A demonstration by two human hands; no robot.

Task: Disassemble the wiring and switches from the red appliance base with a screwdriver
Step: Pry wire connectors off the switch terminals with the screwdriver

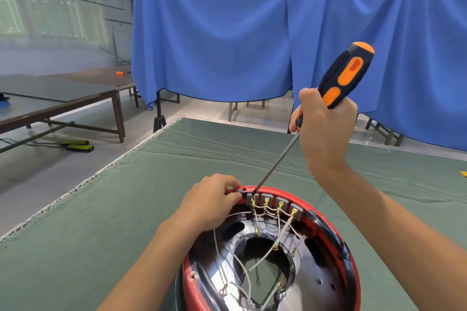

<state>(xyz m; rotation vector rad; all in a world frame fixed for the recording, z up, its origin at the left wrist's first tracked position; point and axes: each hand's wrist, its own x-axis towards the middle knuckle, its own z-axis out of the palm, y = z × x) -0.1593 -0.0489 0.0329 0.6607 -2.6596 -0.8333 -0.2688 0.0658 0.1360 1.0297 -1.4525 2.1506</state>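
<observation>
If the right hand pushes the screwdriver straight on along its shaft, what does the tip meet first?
The right hand aims the screwdriver down-left. Its tip already sits at the leftmost grey switch on the red base rim, so it likely meets that switch; exact contact is unclear.

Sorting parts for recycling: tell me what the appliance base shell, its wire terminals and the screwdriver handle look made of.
Red appliance base: likely glossy moulded plastic, over a mirror-bright metal liner. Wire terminals: gold-coloured, probably brass, with bright glints. Screwdriver: handle looks like orange plastic with black rubbery, dimpled patches; shaft is plain grey metal.
</observation>
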